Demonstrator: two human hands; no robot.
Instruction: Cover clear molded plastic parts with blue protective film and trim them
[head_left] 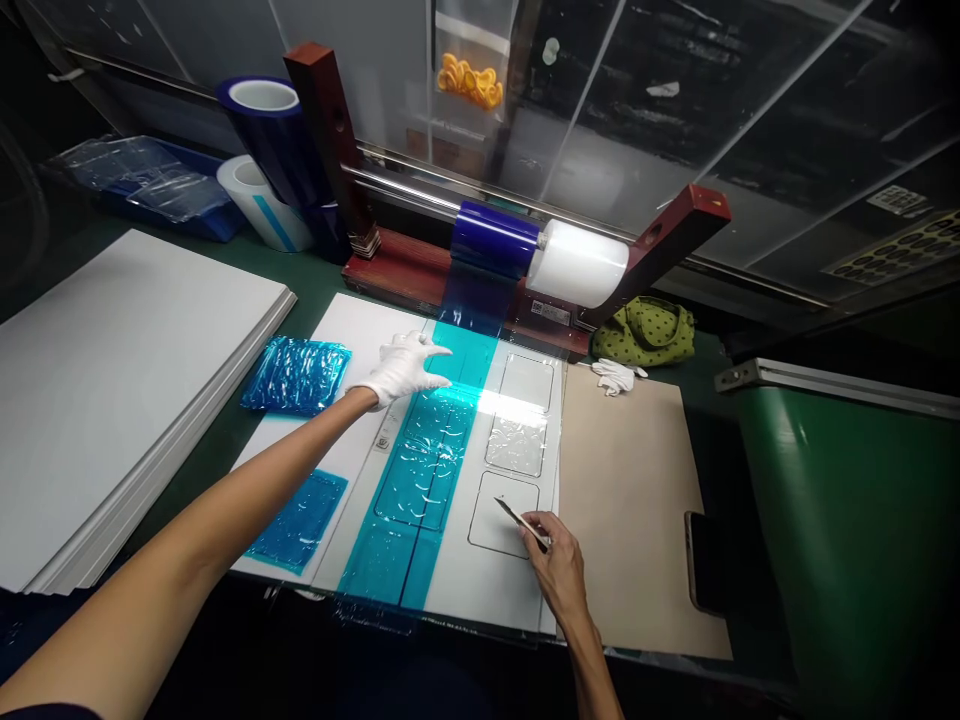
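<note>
My left hand (409, 368), in a white glove, is over the upper part of a blue film strip (427, 440), its fingers spread and nothing held. The strip runs down from a dark blue roll (493, 238) across a white board. Bare, my right hand (551, 560) grips a thin knife (517, 520) that points up and left over the lowest outlined rectangle (504, 512). Above that rectangle lie clear film pieces (516, 443). A stack of blue film pieces (296, 375) sits left of my gloved hand, and a flat blue piece (300, 522) lies below it.
Behind the board stands a red wooden roll holder (405, 268) with a white roll (577, 263). White sheets (135, 390) are stacked at left. To the right are brown paper (630, 500), a phone (703, 562), a crumpled white glove (616, 376) and a green pouch (646, 332).
</note>
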